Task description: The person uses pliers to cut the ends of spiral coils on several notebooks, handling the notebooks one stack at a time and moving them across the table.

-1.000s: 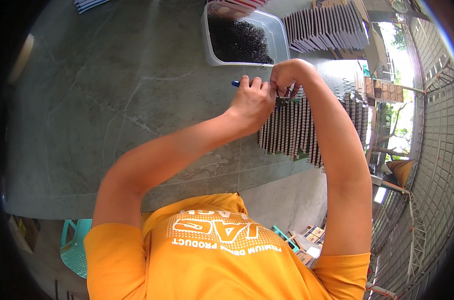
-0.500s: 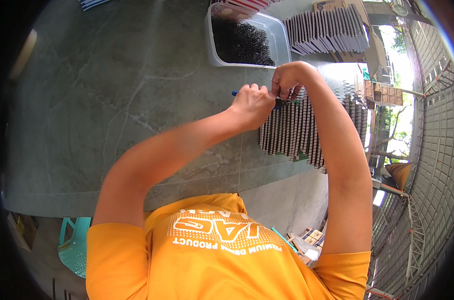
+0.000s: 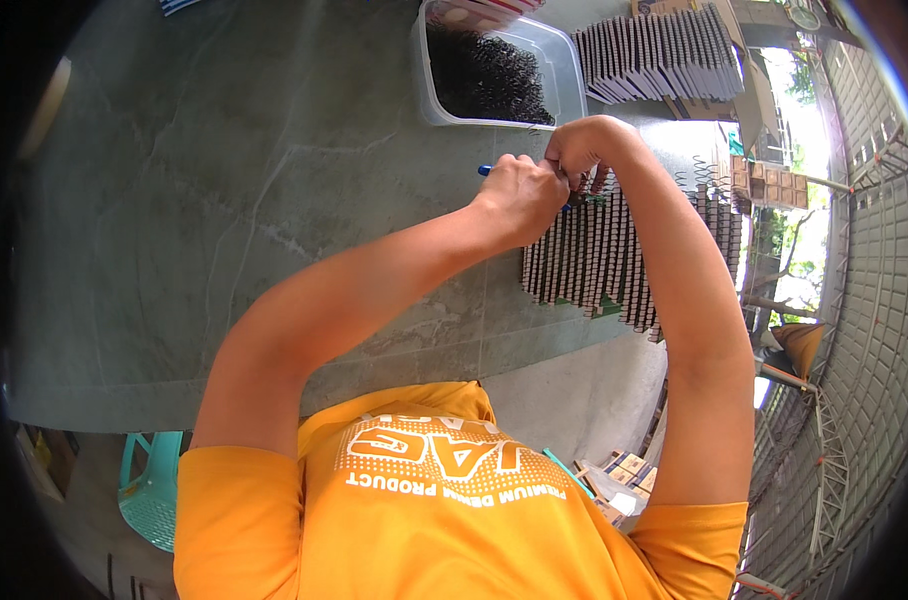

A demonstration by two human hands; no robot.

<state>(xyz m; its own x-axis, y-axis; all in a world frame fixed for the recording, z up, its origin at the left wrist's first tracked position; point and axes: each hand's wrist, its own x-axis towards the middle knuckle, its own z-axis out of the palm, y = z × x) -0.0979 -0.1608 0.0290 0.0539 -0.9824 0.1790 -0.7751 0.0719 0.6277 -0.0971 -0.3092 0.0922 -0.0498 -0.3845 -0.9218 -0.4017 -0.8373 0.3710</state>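
Observation:
My left hand [image 3: 524, 196] is closed around a slim tool with a blue handle [image 3: 485, 170]. The handle's end sticks out past the knuckles, and another bit of blue shows below the fingers; the working end is hidden. Right against it, my right hand [image 3: 580, 150] has its fingers bent down and pressed together over the far end of a row of spiral-bound notebooks [image 3: 579, 260]. What those fingers pinch is too small and covered to name. The notebooks stand packed side by side with their dark wire coils facing up.
Beyond my hands, a clear plastic tub [image 3: 566, 75] holds a heap of black coils [image 3: 489, 80]. More spiral-bound notebooks [image 3: 659, 55] stand at the far right by a cardboard box [image 3: 754, 100]. The grey stone-look table [image 3: 224, 200] spreads left; a green chair [image 3: 152, 490] is at the lower left.
Both hands have shifted slightly right together, the left one more, closing in on the right. The blue handle has moved with the left hand. The whole view has shifted a little too.

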